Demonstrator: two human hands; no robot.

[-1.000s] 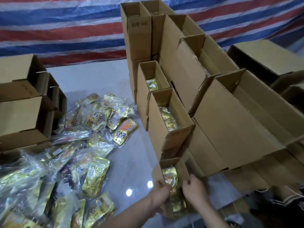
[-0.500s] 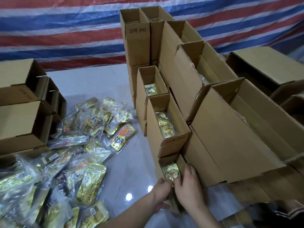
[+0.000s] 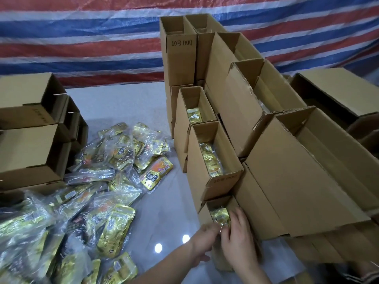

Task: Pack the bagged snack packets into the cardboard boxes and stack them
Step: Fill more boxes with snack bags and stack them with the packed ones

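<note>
Head view: bagged snack packet (image 3: pixel 220 217) half down in lowest open box (image 3: pixel 217 255), at foot of stepped box stack (image 3: pixel 213 160). Left hand (image 3: pixel 205 240) and right hand (image 3: pixel 239 240) both pinching crinkly bag top. Probably light, floppy, slick film; best gripped at top seam, fed in edgewise. More packets heaped on floor (image 3: pixel 67 232).

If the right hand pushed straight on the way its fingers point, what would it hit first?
Most likely the gold snack packet that the right hand already touches, inside the lowest open box; beyond it, probably that box's inner wall, though depth is unclear.
</note>
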